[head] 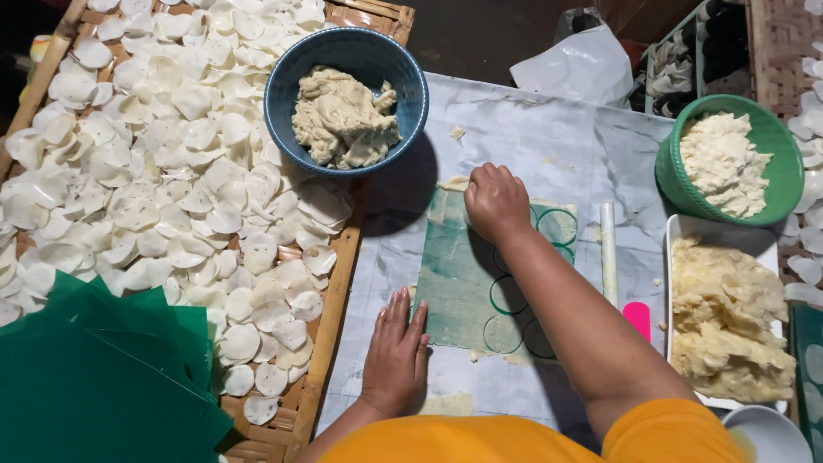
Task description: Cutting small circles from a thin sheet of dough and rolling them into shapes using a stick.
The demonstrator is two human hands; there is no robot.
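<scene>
A green plastic sheet marked with dark circles lies on the marble-patterned table cover, smeared with thin pale dough. My left hand rests flat, fingers spread, on the sheet's near left corner. My right hand is closed in a fist at the sheet's far edge, pressing down on it; what it holds, if anything, is hidden. A blue bowl of beige dough stands just beyond the sheet.
A bamboo tray on the left holds several thin white dough discs. Green sheets are stacked at the lower left. On the right stand a green bowl, a white tray of dough, a white roller and a pink tool.
</scene>
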